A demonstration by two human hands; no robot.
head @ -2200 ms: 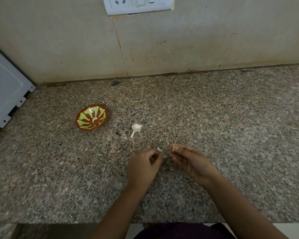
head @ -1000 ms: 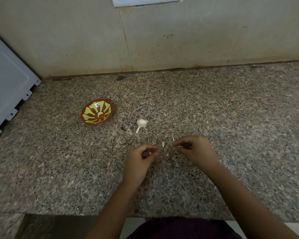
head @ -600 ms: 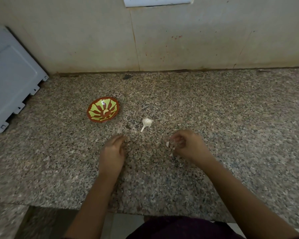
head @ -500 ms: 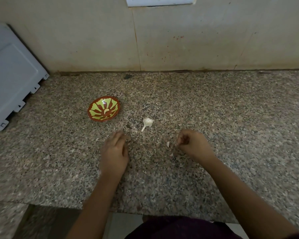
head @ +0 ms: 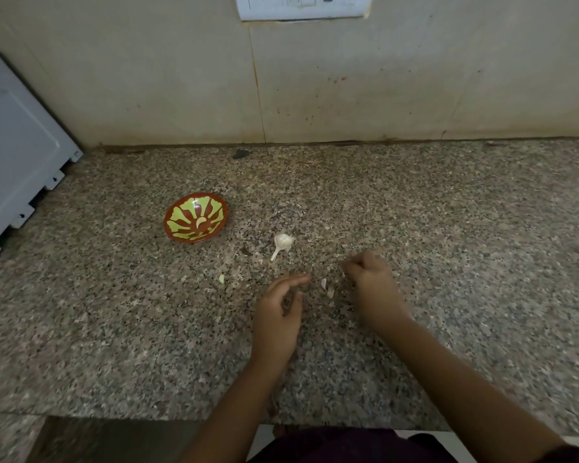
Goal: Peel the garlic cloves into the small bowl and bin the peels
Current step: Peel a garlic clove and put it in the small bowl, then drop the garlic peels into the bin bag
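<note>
L hand [head: 278,315] loose over counter [head: 482,262], fingers relaxed and a bit apart, holding nothing. R hand [head: 371,285] curled knuckles-up just right of it; fingertips hidden, so can't tell if anything is pinched inside. Two pale peels [head: 324,284] lying on the granite between the hands. Garlic head [head: 283,241] w/ stalk a little beyond, nearer the wall, apart from both hands. Bowl [head: 196,222] further left, one peeled clove [head: 200,222] resting in its middle. Small pale bit [head: 221,279] on counter between bowl and L hand; looks like a clove, too small to be sure.

Step in hand, prob.: fetching next clove off head. To do well:
- Steady head w/ L fingertips and snap one clove off at root end w/ R.
- Nick tip w/ thumbnail and strip skin in long pieces, not crumbs.
- Keep peels in one heap by the two already down, so binning = single sweep.
- Drop clove into bowl from low, no tossing; shallow bowl, may bounce out.
- Check stray bit too.

Writing: none legible. Socket plate [head: 301,8] at top edge, no readable marks. Grey panel [head: 17,155] at left, plain.
</note>
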